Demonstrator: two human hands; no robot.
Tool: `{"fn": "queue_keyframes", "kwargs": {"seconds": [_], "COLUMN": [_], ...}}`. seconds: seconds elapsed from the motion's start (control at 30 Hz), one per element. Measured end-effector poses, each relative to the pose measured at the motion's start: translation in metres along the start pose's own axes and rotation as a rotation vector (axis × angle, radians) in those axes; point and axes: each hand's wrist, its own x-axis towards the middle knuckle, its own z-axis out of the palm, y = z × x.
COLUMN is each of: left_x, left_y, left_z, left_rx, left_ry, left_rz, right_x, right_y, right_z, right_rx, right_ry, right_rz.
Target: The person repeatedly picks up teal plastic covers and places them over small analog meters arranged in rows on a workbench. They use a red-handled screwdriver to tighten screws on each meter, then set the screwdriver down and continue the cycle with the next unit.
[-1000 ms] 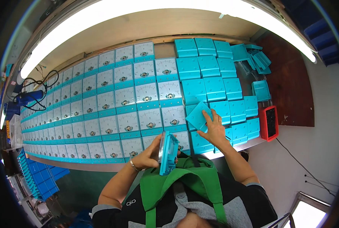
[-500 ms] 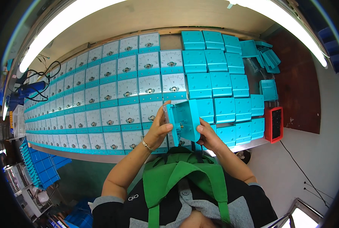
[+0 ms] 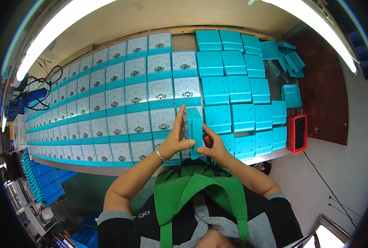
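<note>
Meters pack edge to edge on our left, turquoise covers crowd our right, and the upright case we hold blocks the near middle. We could pass over the tabletop patch at the back — a red bin stands at the right end.

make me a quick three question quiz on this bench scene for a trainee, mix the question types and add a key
1. Which wrist wears the bracelet?
2. True or false: the rows of teal covers lie to the right of the white-faced meters.
3. The left hand and right hand both hold: a) a red tray, b) a teal case, c) a blue crate.

Key: 1. the left; 2. true; 3. b
</note>
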Motion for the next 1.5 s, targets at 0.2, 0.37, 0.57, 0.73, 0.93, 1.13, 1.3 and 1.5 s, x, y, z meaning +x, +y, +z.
{"fn": "queue_keyframes", "kwargs": {"seconds": [0.2,0.37,0.57,0.73,0.93,1.13,1.3,1.5], "left_x": [-0.006,-0.009,0.027,0.131,0.287,0.359,0.297,0.230], "left_y": [-0.007,0.000,0.008,0.052,0.073,0.038,0.034,0.049], "left_z": [-0.030,-0.034,-0.040,-0.069,-0.136,-0.244,-0.167,-0.134], "left_rx": [0.195,0.053,0.247,0.325,0.859,1.544,1.355,1.471], "left_ry": [0.142,0.154,0.141,0.237,0.415,0.290,0.192,-0.045], "left_rz": [0.062,0.016,0.060,0.437,0.447,-0.041,0.133,0.057], "right_x": [0.012,0.027,0.053,0.063,0.012,0.011,0.012,0.029], "right_y": [-0.017,-0.041,-0.026,-0.030,-0.008,-0.004,0.019,0.012], "right_z": [-0.007,-0.025,-0.042,-0.056,-0.092,-0.080,-0.093,-0.091], "right_rx": [-0.739,-0.251,-0.384,-0.614,-0.342,-0.222,-0.196,-0.244], "right_ry": [0.178,0.108,0.187,0.469,0.522,0.489,0.498,0.397], "right_rz": [-0.197,0.239,0.081,-0.334,-0.078,0.101,0.061,0.210]}}
